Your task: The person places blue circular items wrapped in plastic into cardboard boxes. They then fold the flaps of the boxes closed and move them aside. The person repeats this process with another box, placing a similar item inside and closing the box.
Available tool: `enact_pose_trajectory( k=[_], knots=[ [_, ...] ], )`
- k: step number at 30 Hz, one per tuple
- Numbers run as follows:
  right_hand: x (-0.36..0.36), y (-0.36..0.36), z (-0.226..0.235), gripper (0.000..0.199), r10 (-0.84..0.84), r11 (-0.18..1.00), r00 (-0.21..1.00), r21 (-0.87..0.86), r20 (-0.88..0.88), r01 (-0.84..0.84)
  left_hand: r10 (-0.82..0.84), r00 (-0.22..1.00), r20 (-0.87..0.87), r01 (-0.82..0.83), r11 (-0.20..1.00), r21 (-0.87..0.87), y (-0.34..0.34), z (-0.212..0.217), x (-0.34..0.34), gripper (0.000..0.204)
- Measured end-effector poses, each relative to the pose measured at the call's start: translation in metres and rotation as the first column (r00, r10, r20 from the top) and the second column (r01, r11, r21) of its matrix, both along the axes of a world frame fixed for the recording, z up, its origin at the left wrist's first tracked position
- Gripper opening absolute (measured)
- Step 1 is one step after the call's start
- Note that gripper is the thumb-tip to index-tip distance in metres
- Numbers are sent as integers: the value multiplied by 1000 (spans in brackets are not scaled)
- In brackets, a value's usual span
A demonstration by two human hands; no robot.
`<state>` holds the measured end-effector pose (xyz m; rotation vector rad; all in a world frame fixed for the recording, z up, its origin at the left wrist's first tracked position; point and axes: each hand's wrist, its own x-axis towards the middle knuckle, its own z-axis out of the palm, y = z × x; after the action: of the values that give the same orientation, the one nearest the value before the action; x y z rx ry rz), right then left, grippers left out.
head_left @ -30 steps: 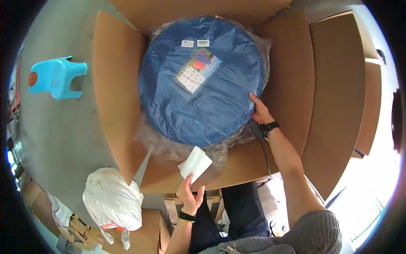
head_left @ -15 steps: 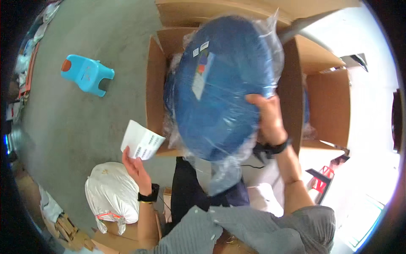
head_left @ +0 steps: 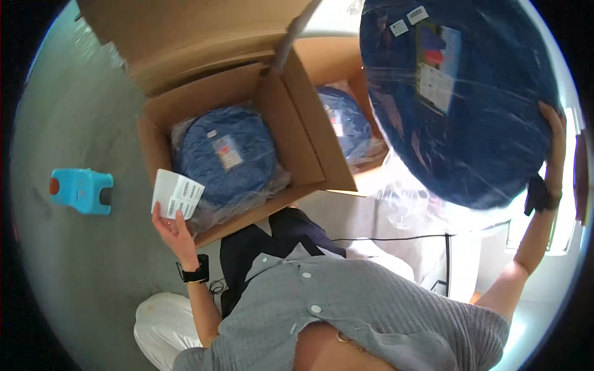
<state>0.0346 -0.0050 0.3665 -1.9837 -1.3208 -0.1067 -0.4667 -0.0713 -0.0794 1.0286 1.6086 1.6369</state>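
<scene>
My left hand (head_left: 176,240) pinches a sheet of white barcode labels (head_left: 176,193) over the near left edge of an open cardboard box (head_left: 294,139). Up at the right, my right hand (head_left: 552,139) grips the right edge of a large, flat, round blue pack (head_left: 482,136) in clear plastic. This pack is held outside the box, tilted so that its card insert and two small labels show. Inside the box lies another round blue pack (head_left: 253,157) in clear plastic, also with a card insert.
A second open cardboard box (head_left: 337,52) stands beside the first, with a blue pack (head_left: 349,127) in it. On the floor at left is a small light-blue stool (head_left: 80,190). A white sack (head_left: 162,324) sits by my left forearm. A black cable (head_left: 396,238) runs at right.
My right hand has carried the large blue pack from over the box to the upper right, uncovering the pack inside. My left hand still holds the label sheet. The view has shifted right.
</scene>
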Motion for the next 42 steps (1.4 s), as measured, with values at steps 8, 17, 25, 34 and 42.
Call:
enact_pose_trajectory(
  k=[8,17,25,34,42],
  knots=[
    [56,119,-112,31,445,853,879,-216,-172,-475,62,993,-103,-66,997,-32,9,50,35,47],
    [114,245,-284,36,366,720,714,-304,-597,-624,65,996,-64,-79,967,-243,22,91,85,49],
    [264,282,-480,42,195,564,918,-726,-345,-393,63,998,2,-62,981,-182,56,95,115,63],
    [52,141,-253,43,355,518,481,-260,-802,-815,-108,933,342,148,985,-92,94,151,158,69],
    [-88,27,-230,44,417,569,409,-118,-811,-814,-423,882,210,454,881,-131,99,145,142,43]
  ],
)
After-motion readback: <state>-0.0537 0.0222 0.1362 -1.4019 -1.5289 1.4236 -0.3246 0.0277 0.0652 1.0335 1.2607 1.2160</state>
